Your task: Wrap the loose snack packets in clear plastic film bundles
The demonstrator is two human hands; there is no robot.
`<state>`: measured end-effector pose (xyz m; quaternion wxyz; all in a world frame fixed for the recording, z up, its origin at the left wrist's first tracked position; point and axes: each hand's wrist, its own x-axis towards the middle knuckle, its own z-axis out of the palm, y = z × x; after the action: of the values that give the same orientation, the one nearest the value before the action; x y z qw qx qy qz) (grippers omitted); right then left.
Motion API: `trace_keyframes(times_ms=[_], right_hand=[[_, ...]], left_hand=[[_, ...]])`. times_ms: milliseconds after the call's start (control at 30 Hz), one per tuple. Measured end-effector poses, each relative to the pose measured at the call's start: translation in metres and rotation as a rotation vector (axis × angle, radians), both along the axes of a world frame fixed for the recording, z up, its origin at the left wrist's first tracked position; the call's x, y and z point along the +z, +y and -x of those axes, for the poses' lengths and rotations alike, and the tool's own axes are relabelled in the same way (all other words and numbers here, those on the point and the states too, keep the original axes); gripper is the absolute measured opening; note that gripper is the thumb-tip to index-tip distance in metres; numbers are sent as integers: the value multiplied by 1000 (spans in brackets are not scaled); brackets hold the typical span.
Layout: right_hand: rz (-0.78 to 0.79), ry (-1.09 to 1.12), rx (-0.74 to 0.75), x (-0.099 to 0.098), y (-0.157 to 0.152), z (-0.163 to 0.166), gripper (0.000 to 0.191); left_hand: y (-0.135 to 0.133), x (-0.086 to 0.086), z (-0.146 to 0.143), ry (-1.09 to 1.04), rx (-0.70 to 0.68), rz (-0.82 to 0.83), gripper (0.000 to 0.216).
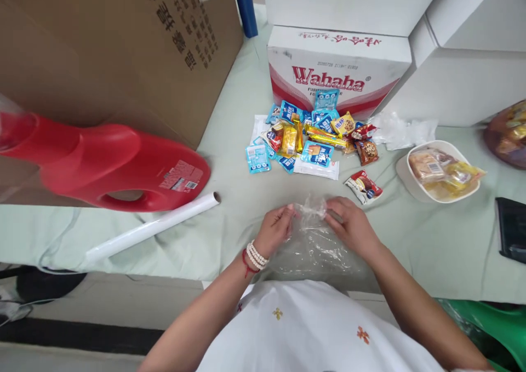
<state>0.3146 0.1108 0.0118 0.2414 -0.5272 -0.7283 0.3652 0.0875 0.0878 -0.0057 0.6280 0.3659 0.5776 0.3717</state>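
Note:
A clear plastic bag (324, 246) lies over the near table edge in front of me, its gathered top bunched up between my hands. My left hand (277, 229), with beaded bracelets at the wrist, pinches one side of that top. On the other side, my right hand (353, 227) grips the plastic between thumb and fingers. Just beyond my right hand lies a red and white snack packet (364, 187). Farther back is a loose pile of small wrapped snacks, among them a blue packet (317, 153) and a yellow cookie packet (343, 124).
A white Wahaha carton (337, 65) stands behind the snacks. To the left are a brown cardboard box (102, 59), a red jug (123, 164) and a white roll (154, 227). A white tub (405, 177) with snacks, crumpled plastic (398, 131) and a black device (512, 227) sit right.

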Motion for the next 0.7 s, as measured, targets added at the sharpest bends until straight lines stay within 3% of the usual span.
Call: trace_keyframes(times_ms=[167,233,300,400,433,500,567,600,700], right_hand=[[388,356,-283,-17,24,7,42],[451,414,-379,-27,28,4,43],[443,415,-417,-33,27,2,41],[389,345,-393,-36,22,5,37],[365,309,-381,-35,21,6,36],[314,229,-355,-32,19,6,34],[228,115,-335,-30,19,2,33],[172,44,-339,-30,19,-2,33],[59,-150,-377,-33,14,-19,35]], left_hand=[[5,-5,13,8,185,50,59],[7,-9,23,80,279,64,60],[6,-9,30,273,398,-51,56],[-3,-3,29,702,531,-426,44],[-6,0,27,796,464,-552,40],[-9,2,22,856,128,-730,35],[-7,-3,19,851,-244,-778,39],[-5,-7,20,872,-353,-762,45],[-1,-24,28,1010,-415,-697,60]])
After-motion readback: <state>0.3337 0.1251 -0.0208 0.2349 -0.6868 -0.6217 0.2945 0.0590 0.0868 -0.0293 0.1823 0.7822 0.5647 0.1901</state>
